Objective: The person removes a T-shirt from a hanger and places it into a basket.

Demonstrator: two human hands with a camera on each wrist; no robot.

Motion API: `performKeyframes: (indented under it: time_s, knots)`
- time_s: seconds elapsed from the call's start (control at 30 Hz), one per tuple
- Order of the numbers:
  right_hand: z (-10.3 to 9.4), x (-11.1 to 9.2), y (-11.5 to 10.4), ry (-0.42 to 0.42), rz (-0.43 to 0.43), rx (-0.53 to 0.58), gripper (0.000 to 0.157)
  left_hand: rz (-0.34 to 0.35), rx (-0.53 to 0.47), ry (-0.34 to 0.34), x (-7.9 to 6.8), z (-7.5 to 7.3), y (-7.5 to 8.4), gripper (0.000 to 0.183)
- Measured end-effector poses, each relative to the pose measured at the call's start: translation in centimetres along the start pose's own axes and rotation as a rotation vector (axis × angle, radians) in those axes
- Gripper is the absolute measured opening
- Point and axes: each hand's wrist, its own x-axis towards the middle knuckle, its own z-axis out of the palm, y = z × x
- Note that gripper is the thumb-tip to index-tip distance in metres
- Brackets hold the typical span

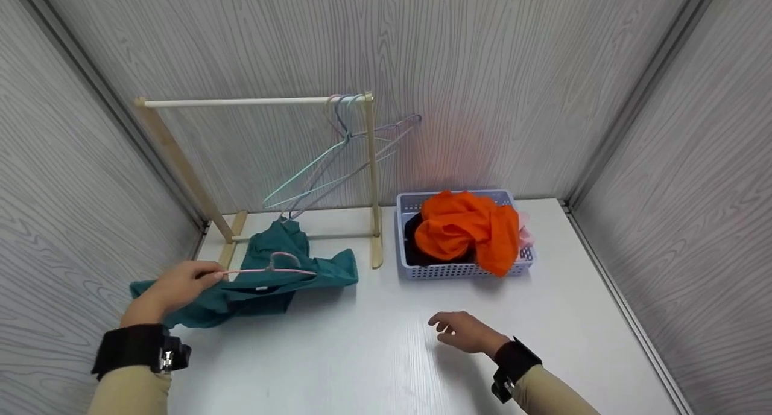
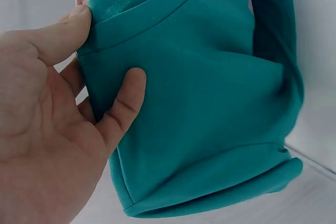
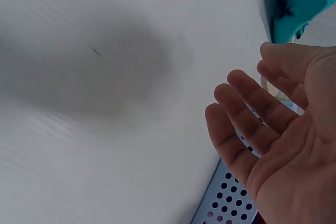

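My left hand (image 1: 181,288) pinches one end of a pink clothes hanger (image 1: 253,271) together with the collar edge of a teal shirt (image 2: 184,87). The hanger's hook points up, and its shoulder bar runs along the shirt's neck opening. In the left wrist view the thumb lies at the neckline and one finger spreads over the cloth. The shirt (image 1: 325,271) hangs loosely from the hanger above the table's left part. My right hand (image 1: 464,332) hovers over the table with relaxed, slightly bent fingers and nothing in it, in front of the basket.
A rack (image 1: 241,102) stands at the back left, with several hangers (image 1: 307,169) at the right end of its rail. Right of it sits a lavender perforated basket (image 1: 446,272) holding orange cloth (image 1: 464,228), black cloth and pink cloth. Grey panels (image 1: 693,161) enclose the white table.
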Motion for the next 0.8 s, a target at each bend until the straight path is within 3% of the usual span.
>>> performKeyframes:
  time_s: [0.3,0.4,0.57,0.8]
  knots:
    - [-2.8,1.2,-2.7,0.331,0.003,0.014,0.06,0.187,-0.055,-0.008,3.0,3.2,6.4,0.026]
    - [-4.1,1.0,-4.4,0.37,-0.01,0.044,0.062,0.229,-0.062,0.034,4.3,4.7,8.4,0.025]
    - [-5.6,0.1,-6.2,0.395,-0.011,0.028,0.055,0.245,-0.078,0.124,6.6,7.0,11.8,0.024]
    - [-7.9,-1.1,-6.3,0.56,0.052,0.002,0.037,0.279,-0.15,0.161,8.4,9.1,15.2,0.022]
